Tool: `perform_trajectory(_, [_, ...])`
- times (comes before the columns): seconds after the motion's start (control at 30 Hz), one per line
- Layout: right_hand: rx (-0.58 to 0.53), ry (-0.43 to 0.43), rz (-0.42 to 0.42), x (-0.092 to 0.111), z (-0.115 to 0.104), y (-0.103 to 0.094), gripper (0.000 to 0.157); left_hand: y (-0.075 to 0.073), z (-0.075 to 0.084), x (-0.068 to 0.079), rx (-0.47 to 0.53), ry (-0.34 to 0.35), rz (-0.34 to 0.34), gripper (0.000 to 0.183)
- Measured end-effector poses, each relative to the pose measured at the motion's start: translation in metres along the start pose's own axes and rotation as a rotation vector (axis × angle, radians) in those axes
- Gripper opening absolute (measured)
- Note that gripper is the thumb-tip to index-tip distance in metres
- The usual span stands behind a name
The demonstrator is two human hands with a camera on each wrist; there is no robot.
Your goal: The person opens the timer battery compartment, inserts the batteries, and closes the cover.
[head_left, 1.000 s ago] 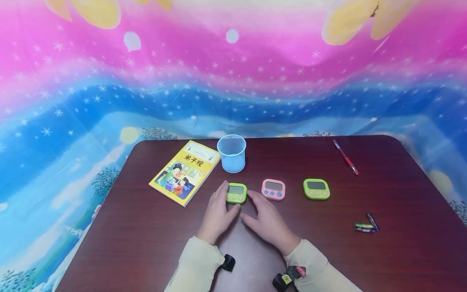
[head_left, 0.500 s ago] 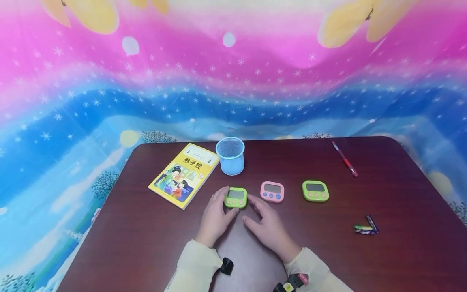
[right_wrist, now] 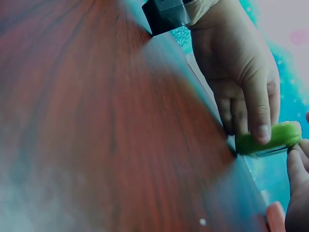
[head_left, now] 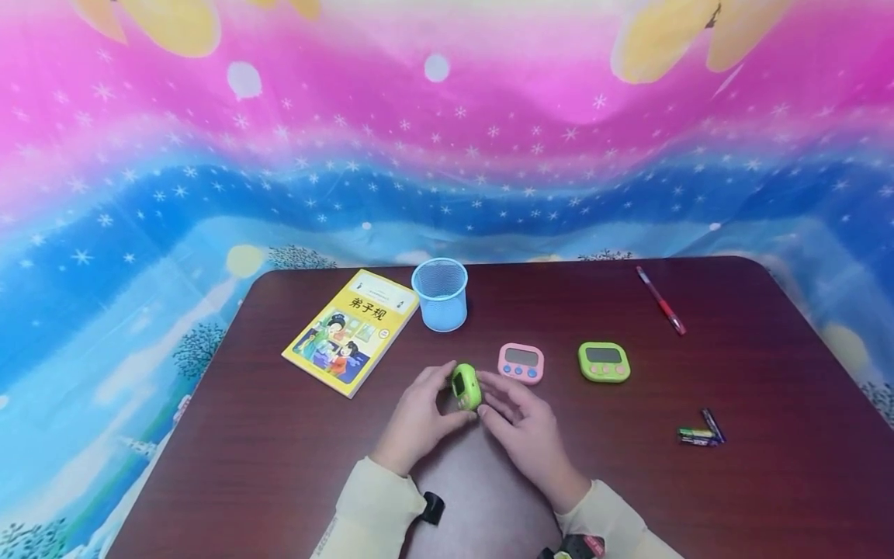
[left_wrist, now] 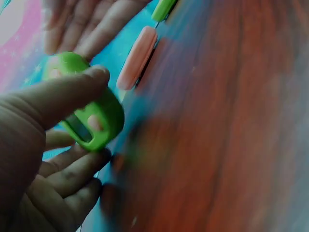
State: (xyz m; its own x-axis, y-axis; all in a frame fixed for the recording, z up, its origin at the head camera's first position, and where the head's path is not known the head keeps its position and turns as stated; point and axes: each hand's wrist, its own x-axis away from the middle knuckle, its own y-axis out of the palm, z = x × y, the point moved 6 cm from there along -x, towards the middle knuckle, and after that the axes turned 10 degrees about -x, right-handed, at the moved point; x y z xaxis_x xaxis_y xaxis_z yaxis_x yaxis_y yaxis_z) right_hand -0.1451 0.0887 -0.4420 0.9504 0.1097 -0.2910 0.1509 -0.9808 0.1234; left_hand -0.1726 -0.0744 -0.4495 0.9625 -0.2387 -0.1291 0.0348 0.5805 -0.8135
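Observation:
A green digital timer (head_left: 467,387) is tilted up on its side off the table, its screen turned left. My left hand (head_left: 415,419) pinches it between thumb and fingers; in the left wrist view the thumb (left_wrist: 72,96) crosses its edge near a pink button. Close by on the right, my right hand (head_left: 531,431) has its fingertips at the timer's back, fingers fairly straight. Fingers of the right hand (right_wrist: 299,179) meet the timer's end (right_wrist: 270,139) in the right wrist view. A pink timer (head_left: 521,364) and a second green timer (head_left: 604,362) lie flat further right.
A yellow book (head_left: 352,334) lies at the left, beside a blue mesh pen cup (head_left: 441,299). At the far right are a red pen (head_left: 660,300) and several small batteries (head_left: 701,432). A patterned cloth (head_left: 447,155) hangs behind the dark wooden table (head_left: 279,466).
The nearest green timer lay flat between my hands; now my left hand has lifted it and turned it on its side. My right fingers have come in against it.

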Motion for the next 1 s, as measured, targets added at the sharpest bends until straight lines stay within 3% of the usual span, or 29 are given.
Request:
perform_trajectory(0.17, [0.077,-0.073,-0.048,0.003,-0.015,-0.001,0.051,0.002,0.009,0.003,0.102,0.057,-0.011,0.075])
perform_trajectory(0.27, [0.144,-0.108,-0.06,0.004,-0.02,-0.007,0.055,0.001,0.014,0.004,0.212,0.077,-0.011,0.073])
perform_trajectory(0.37, [0.142,-0.126,-0.086,0.003,-0.02,-0.015,0.059,0.0,0.019,0.004,0.307,0.081,-0.034,0.073])
perform_trajectory(0.63, [0.122,-0.044,-0.199,-0.002,-0.021,-0.027,0.062,0.002,0.026,0.007,0.585,0.038,-0.166,0.077])
perform_trajectory(0.8, [0.18,-0.016,-0.222,-0.005,-0.025,-0.031,0.065,0.0,0.027,0.008,0.686,0.002,-0.212,0.076])
perform_trajectory(1.0, [0.236,-0.044,-0.215,-0.004,-0.031,-0.032,0.069,0.0,0.031,0.007,0.759,0.034,-0.234,0.077])
